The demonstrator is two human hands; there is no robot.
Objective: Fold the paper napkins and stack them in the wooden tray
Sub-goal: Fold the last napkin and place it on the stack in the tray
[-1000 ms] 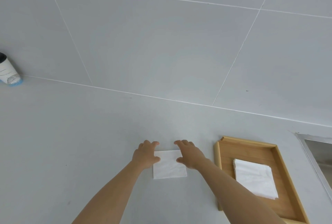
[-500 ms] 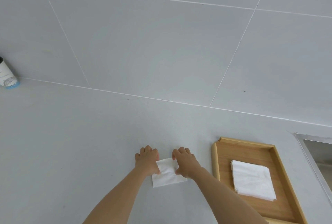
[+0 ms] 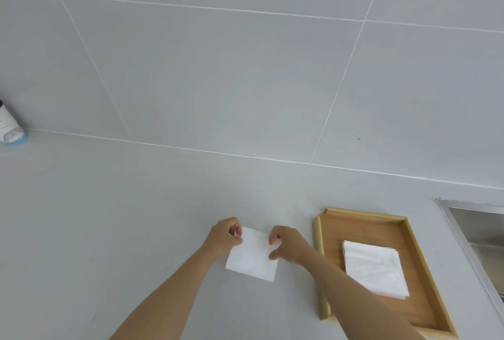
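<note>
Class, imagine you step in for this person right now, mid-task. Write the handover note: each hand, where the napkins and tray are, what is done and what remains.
Left hand: pinching the far left corner of the napkin on the counter.
Right hand: gripping the napkin's right edge.
Wooden tray: to the right of the napkin, holding a stack of folded napkins.
Done: a stack is already in the tray.
Left: finish folding the napkin in hand, then set it on the stack.
</note>
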